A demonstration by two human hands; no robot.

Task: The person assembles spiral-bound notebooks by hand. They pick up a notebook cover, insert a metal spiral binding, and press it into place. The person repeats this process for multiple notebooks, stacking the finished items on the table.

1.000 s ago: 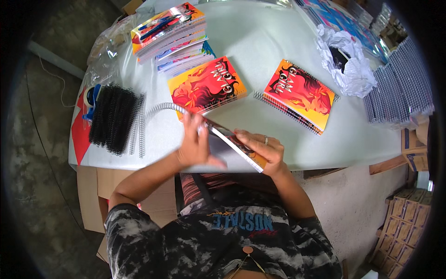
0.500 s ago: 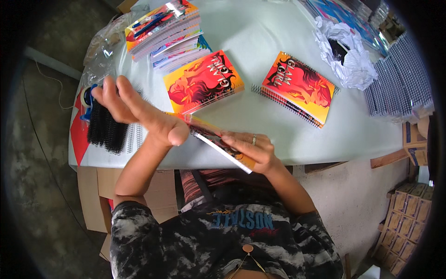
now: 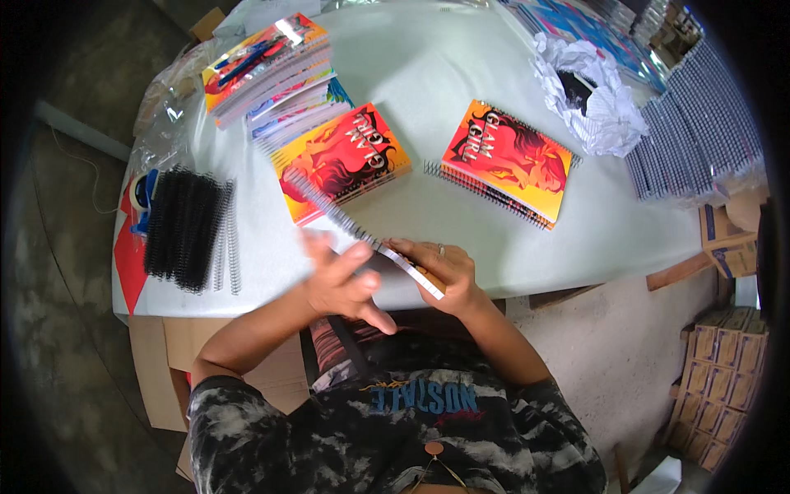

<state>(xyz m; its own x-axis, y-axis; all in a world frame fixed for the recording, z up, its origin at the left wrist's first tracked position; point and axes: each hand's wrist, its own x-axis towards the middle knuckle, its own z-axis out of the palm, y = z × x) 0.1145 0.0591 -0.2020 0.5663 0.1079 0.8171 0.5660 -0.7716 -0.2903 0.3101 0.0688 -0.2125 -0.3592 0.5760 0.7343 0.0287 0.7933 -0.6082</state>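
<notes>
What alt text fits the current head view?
A person's right hand grips a notebook with a spiral coil jutting from its end; the left hand, open and blurred, is close by. Colourful notebooks and black coils lie on the pale table.

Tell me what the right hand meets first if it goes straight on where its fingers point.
Likely the long, grey, wire-like spiral coil just beyond the right hand, though depth is unclear.

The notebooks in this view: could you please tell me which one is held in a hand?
The notebook in the right hand, nearly edge-on to the camera; the others lie on the table.
</notes>
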